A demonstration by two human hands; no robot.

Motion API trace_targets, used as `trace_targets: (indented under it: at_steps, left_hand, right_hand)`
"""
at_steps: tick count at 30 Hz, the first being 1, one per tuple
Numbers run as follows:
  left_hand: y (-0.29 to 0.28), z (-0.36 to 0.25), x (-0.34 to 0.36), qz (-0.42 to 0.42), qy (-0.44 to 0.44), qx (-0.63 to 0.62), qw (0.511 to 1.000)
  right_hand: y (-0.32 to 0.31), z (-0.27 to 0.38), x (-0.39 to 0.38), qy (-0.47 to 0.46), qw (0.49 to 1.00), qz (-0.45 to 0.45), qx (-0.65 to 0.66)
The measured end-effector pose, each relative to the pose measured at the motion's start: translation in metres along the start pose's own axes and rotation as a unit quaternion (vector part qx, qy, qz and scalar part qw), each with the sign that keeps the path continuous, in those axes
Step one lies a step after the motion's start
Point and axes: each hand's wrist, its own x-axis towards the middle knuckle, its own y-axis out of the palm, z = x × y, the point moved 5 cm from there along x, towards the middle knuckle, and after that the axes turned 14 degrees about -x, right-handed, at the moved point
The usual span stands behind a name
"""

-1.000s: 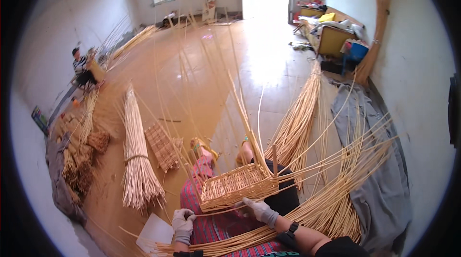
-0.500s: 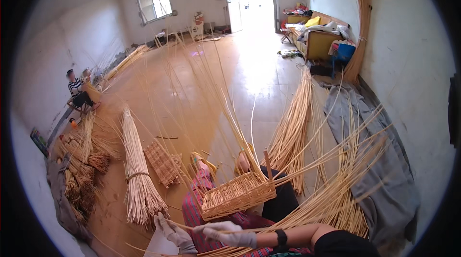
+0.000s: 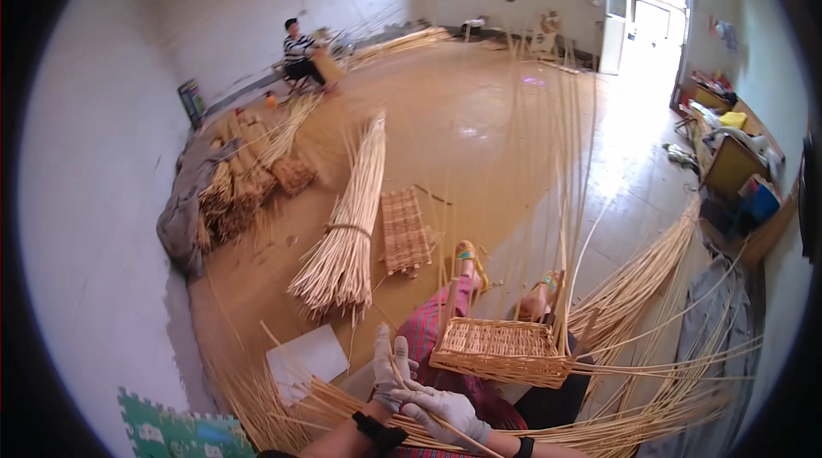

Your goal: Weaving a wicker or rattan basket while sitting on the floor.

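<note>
In white work gloves, my hands are close together in front of my lap. A thin wicker rod [image 3: 467,434] runs between them. My left hand [image 3: 385,368] points its fingers upward, with the rod between thumb and fingers. Just right of it, my right hand [image 3: 449,411] is closed round the same rod, its fingers partly hidden. A rectangular woven wicker basket [image 3: 501,355] rests on my lap, tall uprights rising from its rim. Loose long wicker rods [image 3: 651,428] lie across my lap under my forearms.
A tied rod bundle [image 3: 347,240] and a woven panel [image 3: 405,231] lie on the floor ahead. At left are a white sheet [image 3: 308,361], a green foam mat [image 3: 175,434] and stacked bundles [image 3: 244,188]. Another rod bundle [image 3: 646,265] lies right. A seated person [image 3: 301,56] works far off.
My view has swung left, so the room appears shifted right. My hands have come closer together, the left one now with fingers raised. The basket stays on my lap.
</note>
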Motion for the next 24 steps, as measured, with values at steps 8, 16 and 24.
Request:
trace_targets:
  at_steps: [8, 16, 24]
  left_hand:
    - [0.014, -0.019, -0.007, 0.162, -0.111, -0.054, 0.979]
    - [0.023, 0.021, -0.001, 0.251, -0.127, 0.006, 0.960]
    - [0.032, 0.025, 0.023, 0.346, 0.012, 0.129, 0.929]
  right_hand:
    - [-0.004, 0.033, 0.022, -0.147, 0.971, -0.175, -0.065]
    - [0.009, 0.007, 0.015, -0.078, 0.967, -0.214, -0.116]
    - [-0.006, -0.022, 0.020, -0.052, 0.979, -0.178, -0.086]
